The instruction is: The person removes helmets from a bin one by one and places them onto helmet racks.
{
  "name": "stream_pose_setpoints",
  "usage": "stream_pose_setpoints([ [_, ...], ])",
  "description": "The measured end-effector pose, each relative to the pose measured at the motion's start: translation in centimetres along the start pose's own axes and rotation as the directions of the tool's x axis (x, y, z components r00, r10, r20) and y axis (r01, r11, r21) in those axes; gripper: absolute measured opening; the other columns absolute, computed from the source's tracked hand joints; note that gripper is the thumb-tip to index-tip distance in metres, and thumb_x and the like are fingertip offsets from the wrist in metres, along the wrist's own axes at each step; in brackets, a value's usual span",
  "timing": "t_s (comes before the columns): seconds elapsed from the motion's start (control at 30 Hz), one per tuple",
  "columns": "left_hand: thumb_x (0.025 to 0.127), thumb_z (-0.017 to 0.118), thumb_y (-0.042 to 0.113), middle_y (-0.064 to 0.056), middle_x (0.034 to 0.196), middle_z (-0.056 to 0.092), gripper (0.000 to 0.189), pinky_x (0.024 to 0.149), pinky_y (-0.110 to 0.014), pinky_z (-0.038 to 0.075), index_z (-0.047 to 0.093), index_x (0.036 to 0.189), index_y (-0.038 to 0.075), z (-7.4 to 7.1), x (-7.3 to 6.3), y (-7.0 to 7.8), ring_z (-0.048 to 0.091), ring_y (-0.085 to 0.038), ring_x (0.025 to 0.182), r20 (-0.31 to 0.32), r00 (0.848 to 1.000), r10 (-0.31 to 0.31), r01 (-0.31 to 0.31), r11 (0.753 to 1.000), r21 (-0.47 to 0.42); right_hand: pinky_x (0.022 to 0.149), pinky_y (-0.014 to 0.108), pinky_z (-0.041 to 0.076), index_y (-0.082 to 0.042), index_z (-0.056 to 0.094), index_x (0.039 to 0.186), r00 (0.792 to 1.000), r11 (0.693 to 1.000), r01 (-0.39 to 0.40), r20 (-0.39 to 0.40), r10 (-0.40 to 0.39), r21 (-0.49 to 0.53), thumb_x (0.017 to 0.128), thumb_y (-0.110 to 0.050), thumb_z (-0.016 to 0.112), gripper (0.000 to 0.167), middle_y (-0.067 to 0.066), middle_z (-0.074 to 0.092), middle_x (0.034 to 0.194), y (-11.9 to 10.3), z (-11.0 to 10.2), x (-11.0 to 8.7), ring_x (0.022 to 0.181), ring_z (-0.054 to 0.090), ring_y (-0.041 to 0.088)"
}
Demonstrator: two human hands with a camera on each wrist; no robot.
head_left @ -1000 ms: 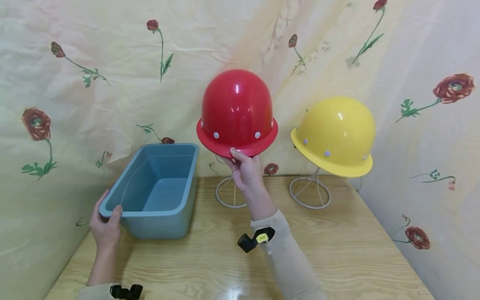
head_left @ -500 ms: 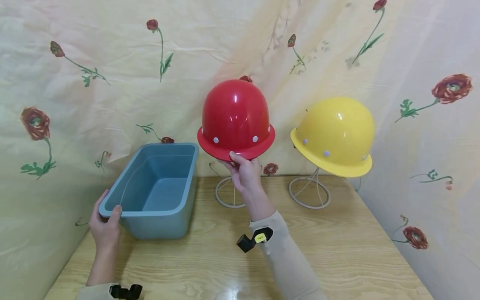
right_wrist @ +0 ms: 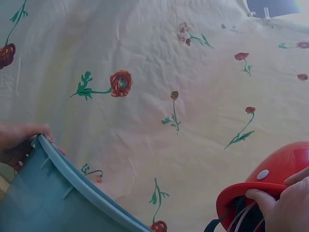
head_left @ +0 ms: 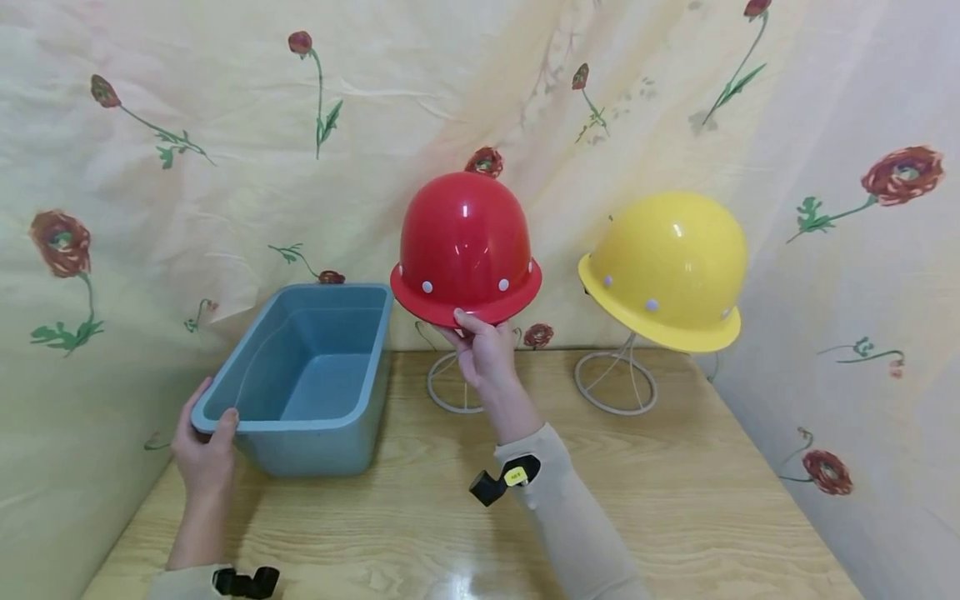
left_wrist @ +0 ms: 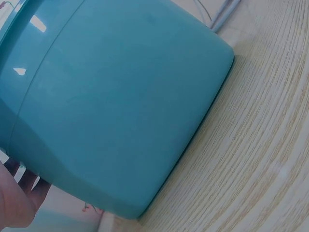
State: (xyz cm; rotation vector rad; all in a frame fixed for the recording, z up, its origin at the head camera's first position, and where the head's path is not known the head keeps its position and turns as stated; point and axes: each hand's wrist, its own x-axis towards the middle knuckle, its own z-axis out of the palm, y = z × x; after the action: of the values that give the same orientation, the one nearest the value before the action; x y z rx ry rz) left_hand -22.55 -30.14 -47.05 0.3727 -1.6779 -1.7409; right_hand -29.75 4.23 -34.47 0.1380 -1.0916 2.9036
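Note:
In the head view my right hand (head_left: pixel 489 354) pinches the front brim of a red hard hat (head_left: pixel 465 237), thumb on top and fingers underneath. The hat is upright above a white wire stand, whose ring base (head_left: pixel 438 396) shows partly behind the hand. From the right wrist view, straps show inside the red shell. At the left, my left hand (head_left: pixel 204 454) grips the near left corner of a blue-grey plastic tub (head_left: pixel 352 446), its thumb over the rim. Fingers (left_wrist: pixel 36 193) of that hand appear at the tub's edge in the left wrist view.
A yellow hard hat (head_left: pixel 675 271) sits tilted on a second wire stand (head_left: pixel 617 408) at the right. Everything rests on a wood-grain table (head_left: pixel 675 500). Flower-printed cloth (head_left: pixel 225 75) hangs close behind and along both sides.
My right hand has lowered the red hard hat, which now looks a little smaller and farther off. The left hand keeps its hold on the tub. The head view has shifted slightly.

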Motion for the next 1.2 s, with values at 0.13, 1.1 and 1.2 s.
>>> stream_pose_setpoints([
  [0.13, 0.094, 0.065, 0.012, 0.01, 0.135, 0.056, 0.055, 0.086, -0.005, 0.042, 0.058, 0.148, 0.019, -0.3, 0.0, 0.2, 0.05, -0.009, 0.123, 0.0, 1.0, 0.001, -0.001, 1.0, 0.019, 0.083, 0.035, 0.061, -0.016, 0.042, 0.15, 1.0, 1.0, -0.002, 0.001, 0.002, 0.01, 0.098, 0.01, 0.054, 0.06, 0.007, 0.053, 0.142, 0.3, 0.0, -0.1, 0.125, 0.059, 0.027],
  [1.1, 0.091, 0.064, 0.008, 0.01, 0.131, 0.059, 0.056, 0.089, -0.005, 0.043, 0.059, 0.146, 0.016, -0.2, 0.3, -0.2, 0.053, -0.008, 0.119, -0.012, 0.999, 0.043, -0.043, 0.999, -0.032, 0.082, 0.032, 0.062, -0.012, 0.041, 0.149, 0.998, 1.0, -0.024, -0.05, 0.024, 0.004, 0.098, 0.009, 0.054, 0.056, 0.008, 0.055, 0.137, 2.1, -1.6, -0.2, 0.11, 0.067, 0.018],
  [1.2, 0.092, 0.064, 0.011, 0.011, 0.133, 0.057, 0.057, 0.091, -0.006, 0.042, 0.057, 0.148, 0.018, -0.1, 0.3, -0.3, 0.052, -0.009, 0.123, 0.0, 1.0, 0.025, -0.025, 1.0, 0.0, 0.083, 0.032, 0.062, -0.01, 0.042, 0.149, 0.996, 0.999, -0.034, -0.08, 0.035, 0.005, 0.098, 0.01, 0.052, 0.056, 0.009, 0.055, 0.135, 2.5, -1.8, -0.3, 0.109, 0.067, 0.018],
])
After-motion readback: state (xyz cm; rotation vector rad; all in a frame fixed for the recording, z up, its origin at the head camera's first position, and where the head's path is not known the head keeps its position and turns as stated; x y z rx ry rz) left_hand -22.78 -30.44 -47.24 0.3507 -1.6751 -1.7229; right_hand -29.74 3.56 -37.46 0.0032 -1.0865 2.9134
